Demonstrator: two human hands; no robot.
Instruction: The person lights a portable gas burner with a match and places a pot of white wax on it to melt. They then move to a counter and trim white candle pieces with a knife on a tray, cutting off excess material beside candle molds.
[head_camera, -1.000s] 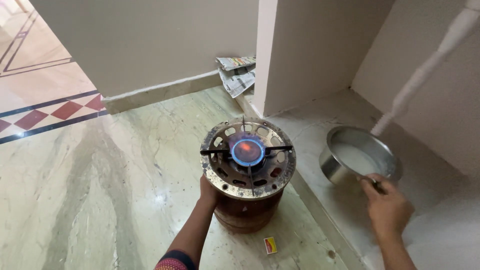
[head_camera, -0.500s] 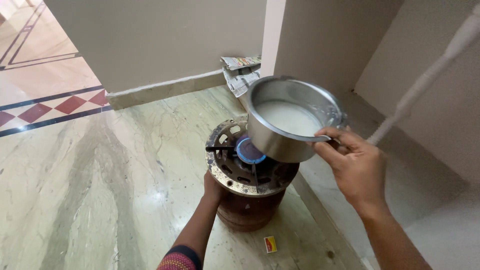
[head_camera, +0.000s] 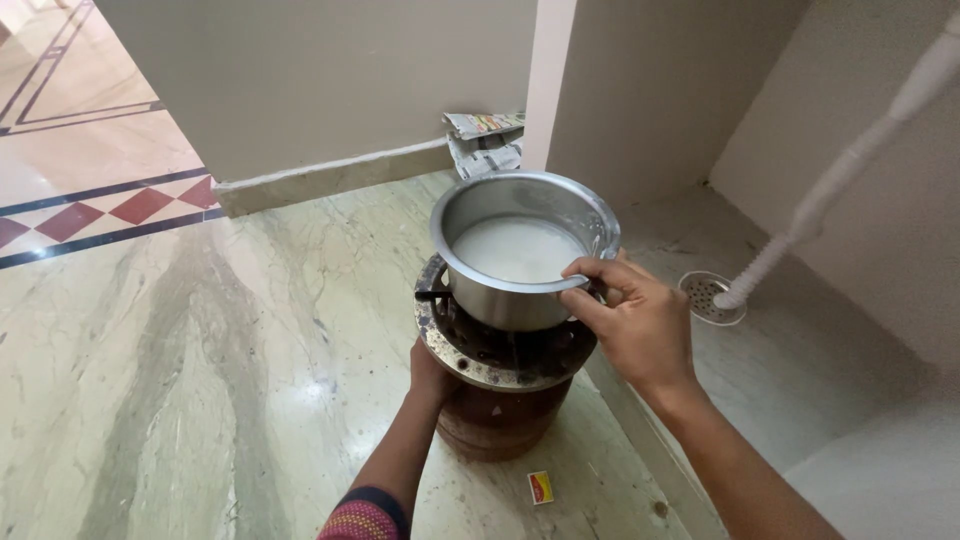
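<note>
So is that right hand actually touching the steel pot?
Touching. The head view shows the right hand with its fingers curled over the near rim of the steel pot, thumb pressed against the wall.

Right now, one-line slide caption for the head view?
Right hand sets a round steel pot of white liquid on a small round floor stove; left hand touches the stove's side.

I count one steel pot (head_camera: 500, 300) with white liquid in it, and one round stove (head_camera: 500, 365) under it. One small matchbox (head_camera: 541, 486) lies on the floor (head_camera: 200, 400). One folded stack of newspaper (head_camera: 483, 143) sits by the wall. One round drain cover (head_camera: 711, 296), one white pipe (head_camera: 850, 160). Two hands, both mine: my left hand (head_camera: 432, 372) and my right hand (head_camera: 632, 322).
</note>
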